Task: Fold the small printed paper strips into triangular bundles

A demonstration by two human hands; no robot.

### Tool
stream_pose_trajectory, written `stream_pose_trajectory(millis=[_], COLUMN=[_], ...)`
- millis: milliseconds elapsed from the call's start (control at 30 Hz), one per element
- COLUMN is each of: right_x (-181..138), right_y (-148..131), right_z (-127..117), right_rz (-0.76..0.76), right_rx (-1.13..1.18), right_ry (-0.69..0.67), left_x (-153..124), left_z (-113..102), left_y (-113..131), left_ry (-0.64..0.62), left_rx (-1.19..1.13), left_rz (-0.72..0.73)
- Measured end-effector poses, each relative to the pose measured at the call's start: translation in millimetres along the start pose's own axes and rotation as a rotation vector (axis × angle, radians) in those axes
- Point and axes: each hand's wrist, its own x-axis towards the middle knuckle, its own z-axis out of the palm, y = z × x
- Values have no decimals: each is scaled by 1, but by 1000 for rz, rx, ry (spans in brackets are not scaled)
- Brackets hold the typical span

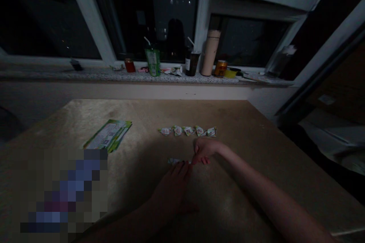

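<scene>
My left hand (178,178) lies with its fingers stretched out flat on the tabletop, the fingertips over a small green-and-white printed strip (173,161), of which the left end shows. Close against those fingertips is my right hand (203,151), its fingers curled in at the strip's right end. What the right hand pinches is too hidden and dark to name. Beyond both hands, several small folded green-and-white printed pieces (188,131) stretch in a row from left to right. Further left rests a flat green printed packet or leaflet (110,134).
A tan table (228,114) reaches to the wall under the window. Along the granite sill (97,76) stand a green cup (153,62), a dark cup with a straw (192,62), a pink flask (211,53), an orange can (220,69) and a red jar (129,65). Pixelation covers the lower left.
</scene>
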Motion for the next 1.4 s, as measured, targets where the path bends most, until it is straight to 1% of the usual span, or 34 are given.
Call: stream_pose_trajectory(millis=[267,467,567,667,733,800,900,967,1067,1133,1200,1300,1400], right_x=[-5,-4,-2,-3,-5,-8,-10,-7,2,10,14,13,2], right_y=[1,-1,-1,2,3,1,-10,-22,-37,-41,-39,-28,-11], right_z=[1,0,3,7,9,10,13,16,21,24,27,32,39], right_rz=[-5,45,51,19,-28,-116,-289,-374,-456,-514,-615,-755,-746], right_rx=[2,-69,-81,-87,-90,-103,-144,-175,-213,-262,-366,-521,-645], right_ry=[12,15,46,101,122,160,310,410,432,469,511,555,622], left_x=[0,2,4,3,1,-2,-5,-5,-5,-4,-4,-5,-7], left_z=[2,6,8,7,4,1,0,2,4,4,3,0,-2], left_y=[-1,-1,-1,-1,-1,-1,-4,-7,-10,-10,-10,-8,-7], left_ry=[21,48,40,30,13,16,52,60,71,68,50,26,21], left_rx=[17,51,57,40,4,-32,-68,-70,-43,-29,-22,-25,-30], left_rz=[8,18,17,18,17,14,38,62,83,89,87,76,56])
